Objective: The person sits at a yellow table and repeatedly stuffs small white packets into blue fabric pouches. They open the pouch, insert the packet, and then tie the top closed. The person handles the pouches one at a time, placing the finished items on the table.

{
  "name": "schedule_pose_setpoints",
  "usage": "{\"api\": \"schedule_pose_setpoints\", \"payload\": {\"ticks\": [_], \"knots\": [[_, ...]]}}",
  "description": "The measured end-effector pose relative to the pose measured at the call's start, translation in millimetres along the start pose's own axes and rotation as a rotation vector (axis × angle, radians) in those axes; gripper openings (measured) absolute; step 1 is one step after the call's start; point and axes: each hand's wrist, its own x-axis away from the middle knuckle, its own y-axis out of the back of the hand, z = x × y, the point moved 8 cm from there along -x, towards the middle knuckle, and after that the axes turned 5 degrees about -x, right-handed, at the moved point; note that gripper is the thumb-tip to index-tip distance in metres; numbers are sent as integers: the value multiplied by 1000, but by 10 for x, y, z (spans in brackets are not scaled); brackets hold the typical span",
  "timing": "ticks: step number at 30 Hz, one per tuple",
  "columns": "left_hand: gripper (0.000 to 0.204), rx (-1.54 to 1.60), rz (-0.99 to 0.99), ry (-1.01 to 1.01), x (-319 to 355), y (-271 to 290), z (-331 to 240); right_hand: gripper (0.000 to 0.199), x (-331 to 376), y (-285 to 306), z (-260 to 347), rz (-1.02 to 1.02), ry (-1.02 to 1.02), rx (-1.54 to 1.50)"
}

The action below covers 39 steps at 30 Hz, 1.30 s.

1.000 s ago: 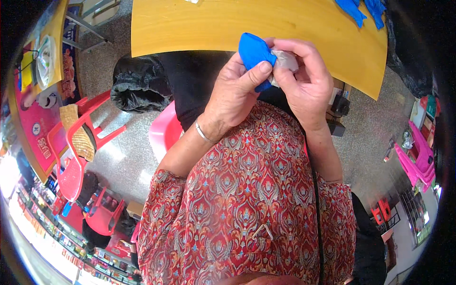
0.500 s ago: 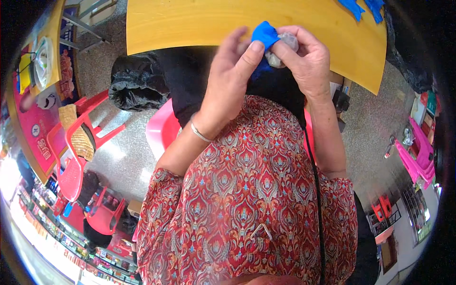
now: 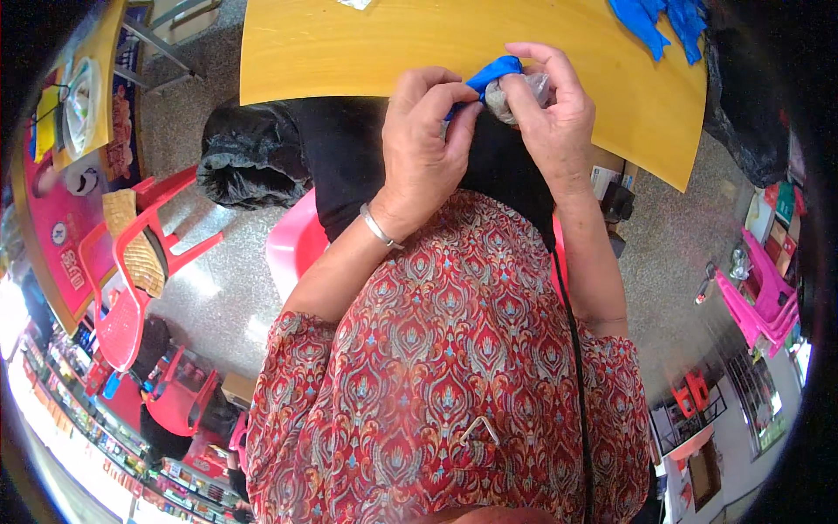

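Note:
My left hand (image 3: 425, 140) pinches one end of a thin, stretchy blue piece (image 3: 497, 70) between thumb and forefinger. The piece is drawn out to the left and lies across the top of a small rounded bundle in clear plastic (image 3: 499, 103), whose filling looks greyish. Curled around that bundle is my right hand (image 3: 559, 135), with thumb and fingers gripping it and the blue material together. Both hands are close together, over my lap and the near edge of the yellow table (image 3: 349, 57). My fingers hide part of the bundle.
More blue pieces (image 3: 642, 24) lie at the table's far right, and a white scrap (image 3: 356, 3) at its far edge. To the left stand red plastic chairs (image 3: 127, 323); a pink stool (image 3: 768, 288) is at the right. Black padded fabric (image 3: 249, 157) hangs beside my lap.
My left thumb has come off the top of the blue piece, and the left fingers now pinch its end, pulling it leftward. The bundle shows more plainly in my right hand.

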Motion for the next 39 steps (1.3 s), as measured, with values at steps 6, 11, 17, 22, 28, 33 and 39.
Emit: {"api": "schedule_pose_setpoints", "payload": {"ticks": [6,11,17,22,28,33,39], "knots": [[18,-75,-51,-84,-11,-16,41,16,-131,-98,114,102,103,214],[19,-113,-29,-39,-83,-11,12,20,-188,-124,-154,160,-57,-60],[18,-138,-37,-126,-121,-59,55,33,-161,-157,-169,244,-104,-151],[15,-86,-66,-72,-144,-32,126,59,-37,-148,260,370,214,19],[14,-66,-48,-80,-145,-13,108,37,18,-152,268,317,552,239],[16,-47,-76,-133,-123,35,101,26,-91,-210,298,348,484,270],[22,-75,-135,-258,-106,85,71,20,-158,-275,367,339,436,332]]}}
